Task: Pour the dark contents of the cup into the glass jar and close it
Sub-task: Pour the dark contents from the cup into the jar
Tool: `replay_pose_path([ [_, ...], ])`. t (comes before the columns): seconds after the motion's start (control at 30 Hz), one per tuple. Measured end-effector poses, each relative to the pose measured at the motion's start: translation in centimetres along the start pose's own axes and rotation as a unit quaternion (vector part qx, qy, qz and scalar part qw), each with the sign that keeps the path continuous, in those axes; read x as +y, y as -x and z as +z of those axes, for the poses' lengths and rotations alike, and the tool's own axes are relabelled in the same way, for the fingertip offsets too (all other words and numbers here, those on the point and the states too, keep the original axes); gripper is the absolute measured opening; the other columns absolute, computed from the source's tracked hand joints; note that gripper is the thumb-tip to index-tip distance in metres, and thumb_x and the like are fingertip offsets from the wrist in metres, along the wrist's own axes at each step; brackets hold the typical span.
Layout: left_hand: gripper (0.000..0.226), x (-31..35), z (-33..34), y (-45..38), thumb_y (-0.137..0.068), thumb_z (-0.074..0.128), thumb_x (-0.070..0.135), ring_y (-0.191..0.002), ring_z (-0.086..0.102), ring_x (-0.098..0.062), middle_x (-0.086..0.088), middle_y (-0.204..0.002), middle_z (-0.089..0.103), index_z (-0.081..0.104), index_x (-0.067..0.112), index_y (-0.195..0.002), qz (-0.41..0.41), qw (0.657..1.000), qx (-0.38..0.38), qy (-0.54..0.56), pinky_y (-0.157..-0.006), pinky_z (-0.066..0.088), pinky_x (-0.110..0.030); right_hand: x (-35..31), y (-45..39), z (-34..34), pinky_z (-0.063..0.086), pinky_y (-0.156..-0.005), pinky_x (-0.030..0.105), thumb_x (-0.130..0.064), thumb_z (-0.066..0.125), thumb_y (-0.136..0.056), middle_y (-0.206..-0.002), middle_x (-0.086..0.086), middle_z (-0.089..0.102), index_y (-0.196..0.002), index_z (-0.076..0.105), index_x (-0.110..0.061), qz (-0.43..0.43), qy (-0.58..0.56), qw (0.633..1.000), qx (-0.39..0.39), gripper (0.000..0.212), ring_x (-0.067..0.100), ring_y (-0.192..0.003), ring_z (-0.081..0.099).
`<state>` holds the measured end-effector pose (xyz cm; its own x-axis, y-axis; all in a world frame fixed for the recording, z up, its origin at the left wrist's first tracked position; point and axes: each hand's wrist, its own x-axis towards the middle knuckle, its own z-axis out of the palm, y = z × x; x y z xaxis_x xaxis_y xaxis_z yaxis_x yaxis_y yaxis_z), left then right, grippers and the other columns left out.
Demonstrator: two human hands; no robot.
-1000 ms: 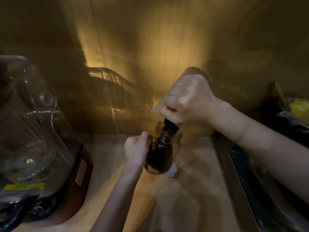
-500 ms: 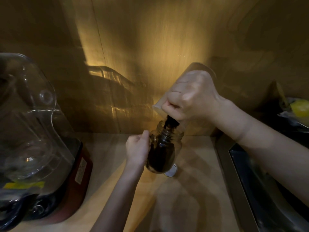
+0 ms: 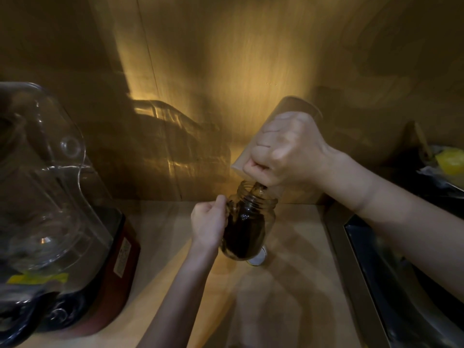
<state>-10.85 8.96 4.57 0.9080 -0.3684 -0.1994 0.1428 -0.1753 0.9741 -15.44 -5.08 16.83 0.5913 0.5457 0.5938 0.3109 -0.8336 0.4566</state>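
Pale wooden worktop (image 3: 288, 297) carries a clear blender (image 3: 50, 197) on a red base at left. Right hand (image 3: 283, 151) grips the cup (image 3: 288, 109), upended over the glass jar (image 3: 247, 227); dark contents (image 3: 258, 189) drop into its mouth. Left hand (image 3: 208, 222) clasps the jar's side. A round lid (image 3: 258, 258) lies behind the jar's base.

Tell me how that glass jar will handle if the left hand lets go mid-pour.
The glass jar looks tilted, so it would probably tip or roll. Mostly full of dark contents, it is likely heavy. Its open mouth would likely spill.
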Motion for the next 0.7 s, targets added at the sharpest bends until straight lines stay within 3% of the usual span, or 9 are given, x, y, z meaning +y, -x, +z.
replay_pose_path([
  [0.3, 0.043, 0.09, -0.19, 0.21, -0.082, 0.050, 0.020, -0.044, 0.031, -0.016, 0.004, -0.038, 0.033, 0.041, 0.017, -0.040, -0.011, 1.000, 0.002, 0.014, -0.049, 0.026, -0.029, -0.25, -0.06, -0.31, 0.038, -0.036, 0.022, -0.009, 0.047, -0.080, -0.031, 0.003, 0.049, -0.035, 0.054, -0.009, -0.018, -0.007, 1.000, -0.020, 0.045, 0.019, -0.030, 0.046],
  [0.53, 0.042, 0.56, -0.38, 0.58, -0.083, 0.049, 0.020, -0.047, 0.033, -0.018, -0.005, -0.047, 0.036, 0.042, 0.014, -0.043, -0.003, 1.000, -0.004, 0.010, -0.051, 0.028, -0.030, -0.58, -0.47, -0.62, 0.036, -0.038, 0.022, -0.010, 0.044, -0.080, -0.031, 0.004, 0.049, -0.034, 0.053, -0.009, -0.028, -0.009, 0.999, -0.024, 0.047, 0.020, -0.030, 0.045],
  [0.7, 0.043, 0.61, -0.58, 0.71, -0.083, 0.050, 0.020, -0.045, 0.033, -0.016, -0.002, -0.043, 0.037, 0.043, 0.014, -0.041, -0.006, 1.000, -0.008, 0.014, -0.050, 0.029, -0.029, -0.67, -1.01, -0.91, 0.038, -0.036, 0.022, -0.012, 0.042, -0.082, -0.030, 0.005, 0.047, -0.034, 0.051, -0.009, -0.024, -0.006, 1.000, -0.017, 0.049, 0.020, -0.029, 0.045],
])
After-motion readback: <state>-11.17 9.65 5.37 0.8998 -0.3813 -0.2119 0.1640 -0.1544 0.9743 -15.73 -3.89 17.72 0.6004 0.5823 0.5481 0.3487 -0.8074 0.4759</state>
